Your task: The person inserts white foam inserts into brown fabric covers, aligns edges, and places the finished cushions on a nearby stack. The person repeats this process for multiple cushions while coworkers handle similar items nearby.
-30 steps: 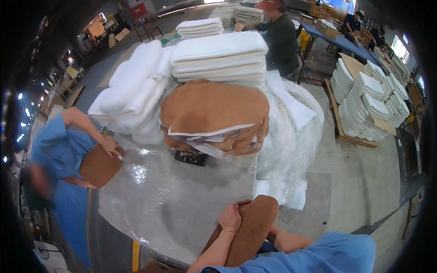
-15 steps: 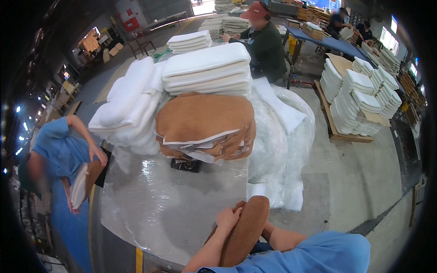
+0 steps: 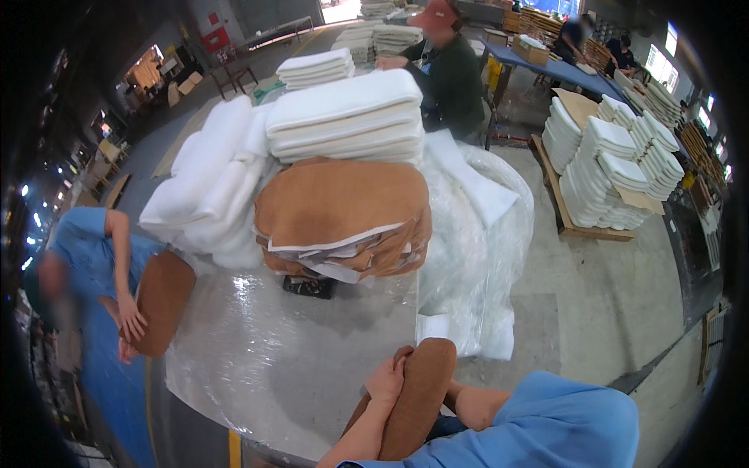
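Brown cushion (image 3: 420, 390) held tilted, bottom centre of frame.
Left hand (image 3: 384, 381) clamps its edge, apparently for steadiness; right hand (image 3: 452, 392) sits behind, its grip I cannot tell. Brown covers (image 3: 343, 199) lie heaped mid-frame, presumably for reach; white pads (image 3: 343, 109) stack beyond.

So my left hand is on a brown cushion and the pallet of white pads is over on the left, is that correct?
Not quite: the pallet of white pads is over on the right, as the head view shows. Your left hand is on a brown cushion.
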{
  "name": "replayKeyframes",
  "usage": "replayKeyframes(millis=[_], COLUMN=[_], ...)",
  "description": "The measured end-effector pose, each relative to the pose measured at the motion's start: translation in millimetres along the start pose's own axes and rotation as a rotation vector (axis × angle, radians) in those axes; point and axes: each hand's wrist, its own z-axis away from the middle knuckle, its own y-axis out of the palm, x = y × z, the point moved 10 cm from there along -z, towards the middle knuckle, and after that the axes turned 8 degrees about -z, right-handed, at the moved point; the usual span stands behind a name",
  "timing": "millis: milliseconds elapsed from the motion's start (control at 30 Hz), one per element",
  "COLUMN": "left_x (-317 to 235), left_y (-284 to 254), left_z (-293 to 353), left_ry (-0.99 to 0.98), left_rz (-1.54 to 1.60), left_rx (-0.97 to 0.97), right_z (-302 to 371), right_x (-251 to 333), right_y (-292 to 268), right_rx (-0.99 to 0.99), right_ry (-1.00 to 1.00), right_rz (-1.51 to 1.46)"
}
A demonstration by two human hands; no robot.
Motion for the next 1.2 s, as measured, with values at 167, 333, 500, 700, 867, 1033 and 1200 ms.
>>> replayKeyframes(millis=[167,333,500,700,867,1033,1200], left_x=[37.8,63.0,86.0,76.0,50.5,55.4,58.6], left_y=[-15.8,-2.5,-6.0,-16.5,-13.7,-13.8,-3.1], left_z=[38.4,60.4,66.7,55.2,51.2,54.9,48.6], left_ry=[0.114,0.100,-0.009,0.049,0.105,0.090,0.123], left_rz=[0.247,-0.004,-0.070,0.053,0.175,0.036,0.067], left_rx=[0.075,0.170,0.002,-0.035,-0.049,-0.063,-0.123], right_z=[-20.6,-17.6,70.8,63.2,54.2,105.5,80.8], right_x=[9.6,8.6,-1.3,-31.3,-19.2,-4.8,-23.4], right_y=[-17.8,-39.1,-1.7,-22.2,-63.5,-5.2,-8.0], right_rx=[-0.081,-0.138,0.025,0.014,-0.143,0.049,0.046], right_ry=[-0.004,0.007,-0.034,-0.065,-0.177,-0.134,-0.097], right_rz=[0.133,0.101,-0.182,-0.225,-0.242,-0.381,-0.350])
